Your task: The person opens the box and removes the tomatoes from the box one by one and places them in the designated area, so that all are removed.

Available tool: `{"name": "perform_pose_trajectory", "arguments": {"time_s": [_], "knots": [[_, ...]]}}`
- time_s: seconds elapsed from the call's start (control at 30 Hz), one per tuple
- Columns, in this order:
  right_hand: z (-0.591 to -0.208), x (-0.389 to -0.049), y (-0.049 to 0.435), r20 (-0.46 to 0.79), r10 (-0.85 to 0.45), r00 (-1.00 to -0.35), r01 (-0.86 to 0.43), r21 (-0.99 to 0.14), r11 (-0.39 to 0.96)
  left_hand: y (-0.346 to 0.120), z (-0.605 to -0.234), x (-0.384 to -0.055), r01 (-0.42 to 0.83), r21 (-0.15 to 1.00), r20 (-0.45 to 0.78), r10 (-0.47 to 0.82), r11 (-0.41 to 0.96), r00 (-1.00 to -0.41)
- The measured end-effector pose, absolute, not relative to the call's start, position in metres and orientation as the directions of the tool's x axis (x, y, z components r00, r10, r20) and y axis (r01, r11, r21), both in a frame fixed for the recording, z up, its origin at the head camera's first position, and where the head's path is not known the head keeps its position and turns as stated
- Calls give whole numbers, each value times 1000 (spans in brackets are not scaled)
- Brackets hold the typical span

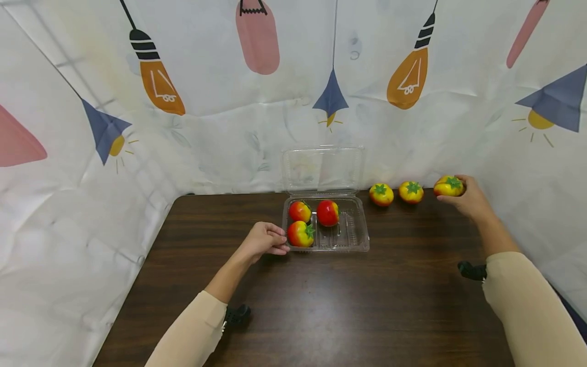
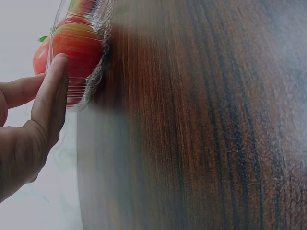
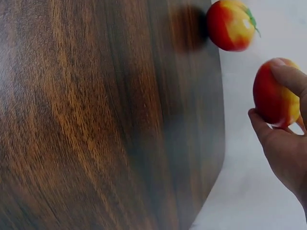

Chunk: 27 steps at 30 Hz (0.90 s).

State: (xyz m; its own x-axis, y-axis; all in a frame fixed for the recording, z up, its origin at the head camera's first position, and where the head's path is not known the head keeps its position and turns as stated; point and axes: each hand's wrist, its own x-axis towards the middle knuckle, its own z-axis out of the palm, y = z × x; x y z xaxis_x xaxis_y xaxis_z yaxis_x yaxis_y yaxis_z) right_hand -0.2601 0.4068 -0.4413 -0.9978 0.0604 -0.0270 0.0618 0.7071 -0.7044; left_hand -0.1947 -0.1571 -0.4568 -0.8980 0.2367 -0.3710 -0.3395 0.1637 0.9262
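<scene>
My right hand (image 1: pixel 469 196) grips a red-and-yellow tomato (image 1: pixel 448 186) with a green leafy top, at the table's back right. In the right wrist view, the thumb lies on one side of this tomato (image 3: pixel 274 96) and fingers support the other. My left hand (image 1: pixel 265 239) is at the left front corner of a clear plastic clamshell box (image 1: pixel 341 248). Its fairly straight fingers (image 2: pixel 50 93) touch the box wall in the left wrist view. Inside the box's left and middle are three tomatoes (image 1: pixel 300 234). The hinged lid (image 1: pixel 323 171) stands raised behind.
Two more tomatoes, one beside the box (image 1: pixel 381 194) and another (image 1: pixel 410 192) further right, sit along the back edge of the dark wooden table (image 1: pixel 321 306). A white patterned cloth (image 1: pixel 220 137) hangs behind the table and at both sides.
</scene>
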Motion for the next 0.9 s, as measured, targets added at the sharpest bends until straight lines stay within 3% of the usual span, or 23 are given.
{"name": "perform_pose_trajectory", "arguments": {"time_s": [0.2,0.5,0.9], "knots": [[-450,-265,409,-82,96,-992,126,-670,731,-157,-458,-195,-338,926,-371,236,167,-898],[-470,-267,404,-86,173,-981,179,-743,644,-157,-458,-195,-338,927,-370,237,164,-898],[-480,-270,403,-106,196,-975,208,-742,637,-156,-459,-196,-337,925,-372,237,173,-898]]}}
